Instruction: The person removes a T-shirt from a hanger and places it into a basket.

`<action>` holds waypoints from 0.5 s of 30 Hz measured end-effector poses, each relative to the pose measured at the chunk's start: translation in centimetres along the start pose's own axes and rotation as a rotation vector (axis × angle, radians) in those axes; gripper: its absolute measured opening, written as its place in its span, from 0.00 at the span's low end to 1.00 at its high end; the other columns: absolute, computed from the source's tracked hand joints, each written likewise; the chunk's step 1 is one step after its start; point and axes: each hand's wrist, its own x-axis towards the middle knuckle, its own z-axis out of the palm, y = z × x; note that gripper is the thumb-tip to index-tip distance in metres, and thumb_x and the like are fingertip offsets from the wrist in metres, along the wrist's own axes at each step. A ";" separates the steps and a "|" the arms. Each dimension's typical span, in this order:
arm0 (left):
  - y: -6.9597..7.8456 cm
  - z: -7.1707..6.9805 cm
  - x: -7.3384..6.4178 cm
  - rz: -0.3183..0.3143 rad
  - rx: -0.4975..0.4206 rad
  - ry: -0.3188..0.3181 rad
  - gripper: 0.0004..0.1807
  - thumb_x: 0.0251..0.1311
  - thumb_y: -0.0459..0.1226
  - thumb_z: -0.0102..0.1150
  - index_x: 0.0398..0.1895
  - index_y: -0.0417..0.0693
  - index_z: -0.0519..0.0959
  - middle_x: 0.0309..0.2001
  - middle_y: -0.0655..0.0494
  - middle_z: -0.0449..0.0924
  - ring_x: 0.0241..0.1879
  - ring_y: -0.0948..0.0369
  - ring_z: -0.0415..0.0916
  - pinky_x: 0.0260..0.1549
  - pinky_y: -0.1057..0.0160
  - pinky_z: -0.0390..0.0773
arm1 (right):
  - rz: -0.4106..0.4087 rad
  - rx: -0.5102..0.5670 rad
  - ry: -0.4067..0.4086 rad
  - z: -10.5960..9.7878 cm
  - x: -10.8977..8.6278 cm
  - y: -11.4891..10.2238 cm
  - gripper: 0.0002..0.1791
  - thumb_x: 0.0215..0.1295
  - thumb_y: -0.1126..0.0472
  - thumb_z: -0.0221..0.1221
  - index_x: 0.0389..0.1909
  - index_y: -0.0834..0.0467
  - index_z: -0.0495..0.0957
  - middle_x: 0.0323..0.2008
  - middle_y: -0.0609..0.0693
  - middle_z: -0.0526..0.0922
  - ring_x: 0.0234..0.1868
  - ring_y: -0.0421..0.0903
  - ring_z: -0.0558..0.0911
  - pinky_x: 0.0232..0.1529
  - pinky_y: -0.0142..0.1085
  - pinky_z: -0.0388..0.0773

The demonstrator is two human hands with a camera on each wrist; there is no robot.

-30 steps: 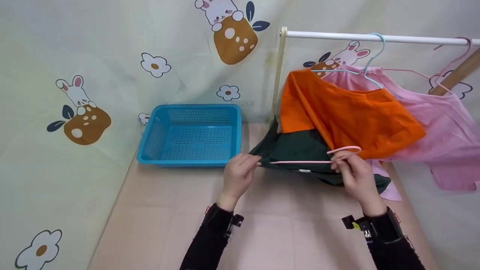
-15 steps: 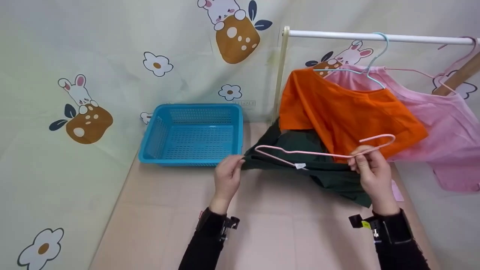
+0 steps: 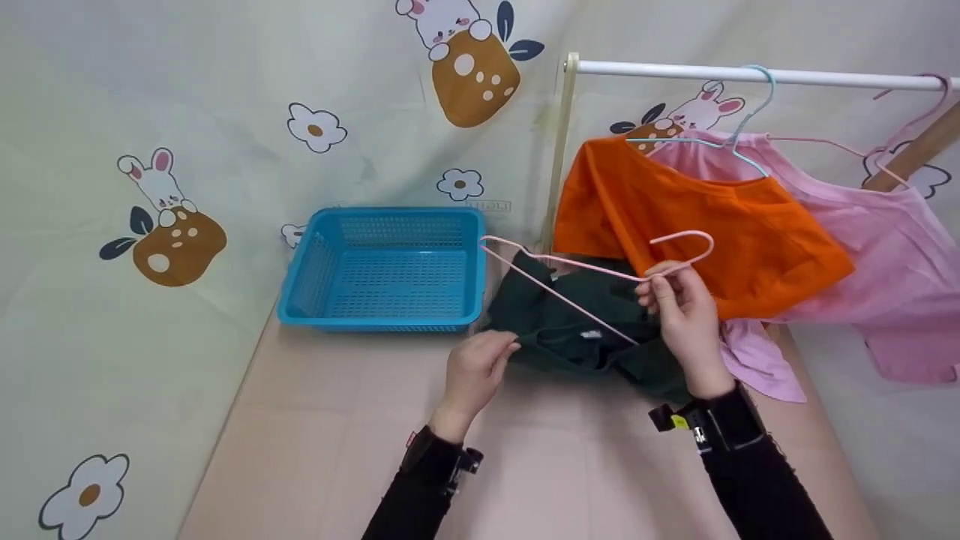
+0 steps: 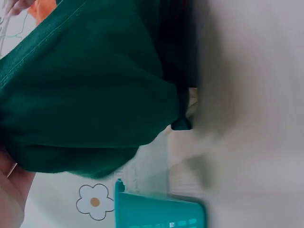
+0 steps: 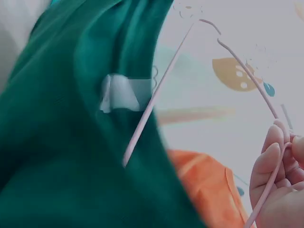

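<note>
A pink clothes hanger (image 3: 581, 264) is pinched near the base of its hook by my right hand (image 3: 682, 319). The hanger's left end stands out above a dark green shirt (image 3: 517, 300), while its right part runs into the shirt and is hidden. My left hand (image 3: 476, 367) pinches the shirt's edge at the left. In the right wrist view a white label (image 5: 122, 93) shows on the green shirt (image 5: 57, 128), and the hanger's bottom bar (image 5: 147, 111) passes in front of the cloth. The left wrist view shows the green cloth (image 4: 90, 90) spread from the left hand (image 4: 14, 190).
A blue plastic basket (image 3: 382, 325) stands left of the shirt. Behind, a white rail (image 3: 675, 73) carries an orange shirt (image 3: 697, 232) on a light blue hanger and a pink garment (image 3: 885, 262) on a pink hanger. Pink cloth (image 3: 761, 364) hangs at the table's right edge.
The hanger's left end has come out of the green shirt and swung up and left. My right hand went right, then back left and up. My left hand shifted left, then back right.
</note>
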 end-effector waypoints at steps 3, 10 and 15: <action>0.0 0.5 -0.6 -0.009 0.019 -0.022 0.05 0.59 0.33 0.68 0.38 0.43 0.84 0.33 0.54 0.85 0.34 0.58 0.82 0.34 0.62 0.81 | -0.028 0.000 -0.007 1.1 0.6 -0.1 0.07 0.71 0.76 0.50 0.44 0.77 0.72 0.28 0.56 0.81 0.25 0.40 0.78 0.27 0.27 0.76; 0.5 1.3 -2.5 -0.007 0.039 -0.113 0.04 0.61 0.35 0.67 0.37 0.47 0.84 0.32 0.57 0.84 0.32 0.61 0.81 0.33 0.65 0.80 | -0.027 0.070 0.005 2.8 2.1 -0.2 0.08 0.74 0.71 0.50 0.45 0.75 0.72 0.28 0.55 0.81 0.25 0.43 0.76 0.25 0.28 0.72; 0.1 1.6 -4.6 -0.022 0.059 -0.173 0.04 0.61 0.36 0.67 0.37 0.48 0.83 0.33 0.57 0.84 0.33 0.62 0.81 0.33 0.66 0.80 | -0.012 0.166 0.034 3.3 3.2 -0.5 0.08 0.75 0.69 0.50 0.45 0.70 0.74 0.29 0.55 0.80 0.26 0.45 0.76 0.28 0.30 0.75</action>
